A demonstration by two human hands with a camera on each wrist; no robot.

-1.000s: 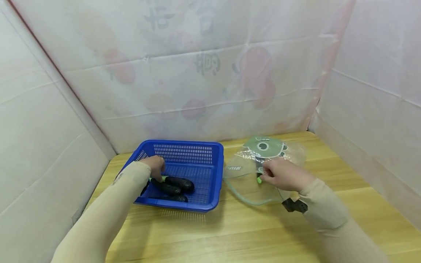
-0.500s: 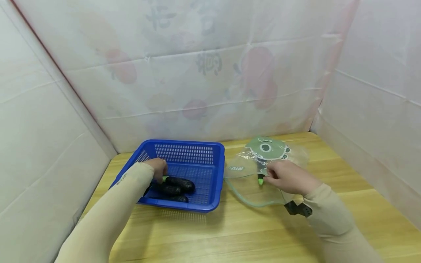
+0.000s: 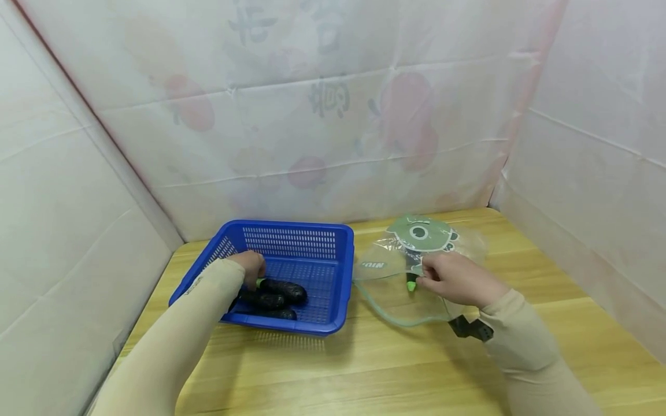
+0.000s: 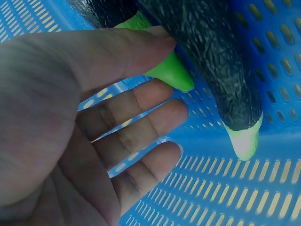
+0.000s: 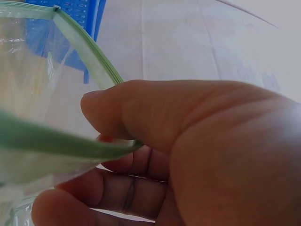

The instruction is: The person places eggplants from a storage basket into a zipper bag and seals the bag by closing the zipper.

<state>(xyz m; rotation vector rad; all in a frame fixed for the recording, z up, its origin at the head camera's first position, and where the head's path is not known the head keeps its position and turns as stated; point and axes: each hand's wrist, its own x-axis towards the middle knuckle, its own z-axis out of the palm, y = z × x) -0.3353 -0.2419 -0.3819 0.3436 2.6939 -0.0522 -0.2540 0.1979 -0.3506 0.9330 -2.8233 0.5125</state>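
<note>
My left hand [image 3: 250,267] is down in a blue basket [image 3: 343,300]. In the left wrist view its thumb lies across the green stem of an eggplant [image 4: 96,12], while the other fingers reach beneath; the index finger is hidden. Another dark, glossy eggplant [image 4: 211,61] crosses close beside the thumb tip. More dark eggplants [image 3: 285,290] lie by that hand. On the right, my right hand [image 3: 458,280] pinches the green-edged mouth of a clear zip bag [image 3: 374,254] with a green cartoon print. Inside the bag shows a dark eggplant with a green end [image 3: 411,285].
The basket has slotted walls and stands left of the bag on a wooden table [image 3: 333,375]. Pale printed sheets [image 3: 291,144] hang behind and at both sides. A small black device [image 3: 470,329] sits at the right wrist.
The left hand has shifted slightly right in the basket, over the eggplant stems. The right hand and the bag edge have moved slightly right, then stayed nearly still.
</note>
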